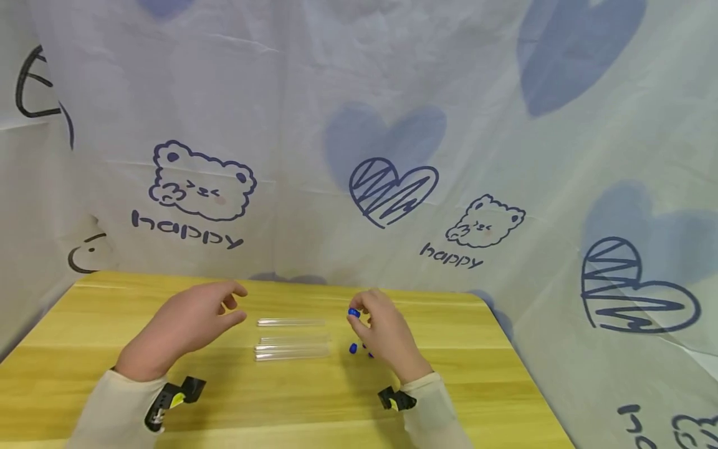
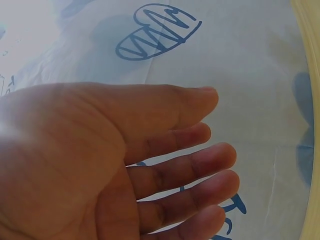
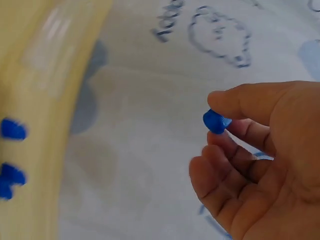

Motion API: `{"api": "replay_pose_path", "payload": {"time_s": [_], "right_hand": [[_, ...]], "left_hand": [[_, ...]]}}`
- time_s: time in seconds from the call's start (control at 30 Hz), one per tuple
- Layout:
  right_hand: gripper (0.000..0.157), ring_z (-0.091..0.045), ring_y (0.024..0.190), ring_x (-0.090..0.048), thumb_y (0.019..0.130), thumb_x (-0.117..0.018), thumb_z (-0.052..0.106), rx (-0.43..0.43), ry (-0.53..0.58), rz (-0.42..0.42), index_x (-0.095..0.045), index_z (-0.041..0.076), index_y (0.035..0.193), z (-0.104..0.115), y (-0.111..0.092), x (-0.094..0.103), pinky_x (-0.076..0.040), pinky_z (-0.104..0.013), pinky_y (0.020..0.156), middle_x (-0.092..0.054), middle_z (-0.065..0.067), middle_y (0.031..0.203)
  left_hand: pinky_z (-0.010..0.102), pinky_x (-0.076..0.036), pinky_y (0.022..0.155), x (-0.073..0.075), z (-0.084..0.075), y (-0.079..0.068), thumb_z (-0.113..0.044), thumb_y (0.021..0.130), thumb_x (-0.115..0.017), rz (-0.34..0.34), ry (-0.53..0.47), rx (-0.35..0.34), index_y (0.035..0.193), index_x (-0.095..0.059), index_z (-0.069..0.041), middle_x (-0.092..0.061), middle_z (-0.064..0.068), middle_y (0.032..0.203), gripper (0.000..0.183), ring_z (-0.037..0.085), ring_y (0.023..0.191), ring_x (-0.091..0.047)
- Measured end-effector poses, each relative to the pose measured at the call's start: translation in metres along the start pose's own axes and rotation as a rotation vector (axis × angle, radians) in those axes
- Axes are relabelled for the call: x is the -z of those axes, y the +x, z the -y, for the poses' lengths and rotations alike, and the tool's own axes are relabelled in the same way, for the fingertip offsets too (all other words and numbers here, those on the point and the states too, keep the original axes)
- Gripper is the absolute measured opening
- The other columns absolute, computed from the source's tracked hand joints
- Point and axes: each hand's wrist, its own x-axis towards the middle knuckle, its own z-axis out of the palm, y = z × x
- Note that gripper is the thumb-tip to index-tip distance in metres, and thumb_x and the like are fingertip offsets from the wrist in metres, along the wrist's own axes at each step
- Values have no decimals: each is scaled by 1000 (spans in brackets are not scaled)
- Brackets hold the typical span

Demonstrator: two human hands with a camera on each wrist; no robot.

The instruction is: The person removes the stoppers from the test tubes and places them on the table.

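My right hand (image 1: 388,333) pinches a small blue cap (image 3: 214,122) between thumb and fingertip, raised over the table; the other fingers are loosely curled below it. Several more blue caps (image 1: 353,348) lie on the table just under that hand, partly hidden by it. To their left rest several clear tubes (image 1: 291,357) side by side, and a single clear tube (image 1: 290,322) lies a little farther back. Left of the tubes hovers my left hand (image 1: 187,321), its relaxed fingers apart from the thumb and nothing between them in the left wrist view.
The yellow wood-grain table (image 1: 269,415) ends at a back edge against a hanging white cloth (image 1: 303,218) printed with hearts and bears. The same cloth hangs along the right and left sides. Each wrist wears a black strap (image 1: 397,399).
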Motion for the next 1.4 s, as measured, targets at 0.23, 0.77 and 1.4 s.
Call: {"api": "replay_pose_path", "payload": {"time_s": [0.23, 0.77, 1.4], "right_hand": [[18, -16, 88, -62, 99, -71, 14, -62, -113, 141, -71, 11, 116, -38, 10, -19, -55, -33, 77, -66, 0, 99], [7, -14, 82, -58, 92, -78, 12, -53, -220, 353, -75, 14, 98, -67, 2, -40, -52, -39, 86, -65, 5, 88], [9, -33, 137, -47, 87, -84, 21, 50, -268, 339, -75, 22, 87, -74, -14, -58, -15, -67, 122, -62, -10, 134]], "left_hand": [[50, -56, 79, -2, -1, 1, -27, 96, -74, 12, -3, -9, 130, -66, -8, -72, 8, 114, 40, 28, 98, -69], [49, -56, 79, -10, -5, 0, -29, 95, -75, 40, 5, 4, 129, -67, -7, -72, 8, 111, 42, 26, 96, -68], [49, -56, 81, -11, -4, -1, -28, 94, -75, 35, 2, -20, 122, -71, -8, -72, 3, 107, 34, 26, 97, -67]]}}
